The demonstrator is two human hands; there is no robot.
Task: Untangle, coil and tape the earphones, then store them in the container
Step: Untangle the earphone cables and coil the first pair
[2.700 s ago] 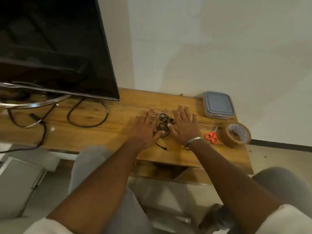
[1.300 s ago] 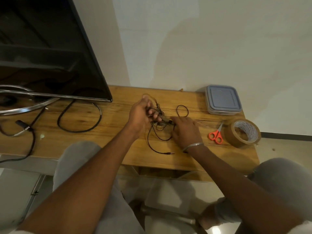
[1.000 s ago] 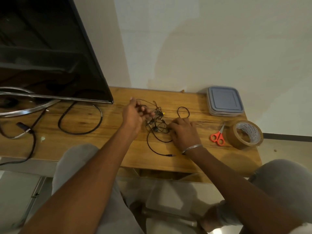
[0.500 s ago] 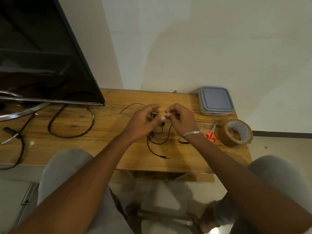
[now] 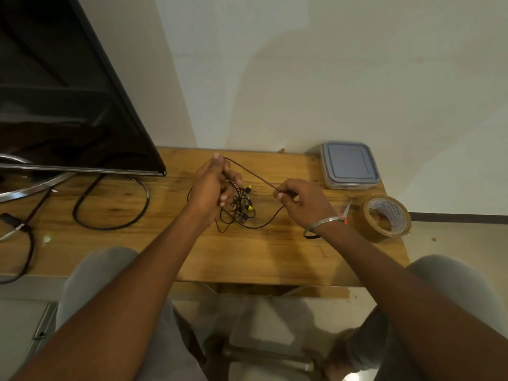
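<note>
1. I take the earphones [image 5: 242,204] as my landmark. They lie as a dark knot with yellow tips mid-surface, on the wooden surface [image 5: 247,257], partly lifted by both hands.
2. Left hand [image 5: 210,185]: just left of the knot, fingers closed together on a strand of the earphones, raised above the tangle. My read is that it anchors one end so the cable cannot slip back into the knot.
3. Right hand [image 5: 299,202]: just right of the knot, thumb and forefinger pinched on the same cable. The length between the two hands runs taut, sloping from the left fingertips down to the right pinch. I judge this tension is there to draw a single run free of the mass.
4. From the right pinch a slack loop sags down and back to the knot, so most of the tangle sits unworked on the surface.
5. Container [image 5: 349,165]: far right of the earphones, against the wall, lid on. It will need opening before storage.
6. Tape roll [image 5: 386,217] and scissors [image 5: 345,213]: right of the earphones, beyond the right wrist, within easy reach for the taping step. The scissors are mostly hidden by the wrist.
7. Stage, as I judge it: early untangling; coiling and taping not begun.
8. Risk: pulling hard could tighten the knot.
</note>
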